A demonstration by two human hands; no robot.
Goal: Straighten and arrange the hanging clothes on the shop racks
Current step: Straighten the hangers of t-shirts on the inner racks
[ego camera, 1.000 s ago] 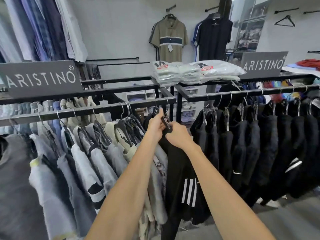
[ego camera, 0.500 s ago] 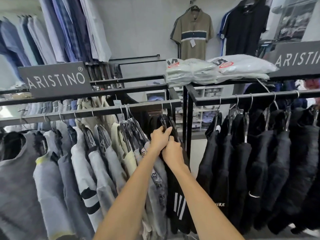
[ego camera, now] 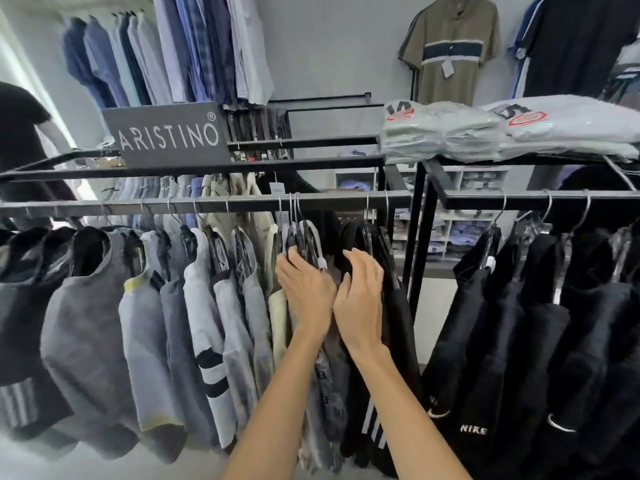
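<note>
Head view: two black metal rack rails are counted, the left rail (ego camera: pixel 207 205) loaded with grey hanging shirts (ego camera: pixel 90 306), the right rail (ego camera: pixel 554 199) with black Nike-marked garments (ego camera: pixel 485 358). Both hands are seen at the left rail's right end. The left hand (ego camera: pixel 306 289) is pressed flat, fingers straight, against bunched black hangers (ego camera: pixel 304 237). The right hand (ego camera: pixel 360 296), fingers relaxed and slightly bent, is laid on one black white-striped garment (ego camera: pixel 401 341). One grey ARISTINO sign (ego camera: pixel 169 136) is perched above.

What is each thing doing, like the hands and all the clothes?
left hand, touching hangers
right hand, touching the black striped garment
grey tops, hanging, bunched
black striped garment, hanging
Nike garments, hanging
packed shirts, folded, stacked
olive polo, hanging on wall
</note>
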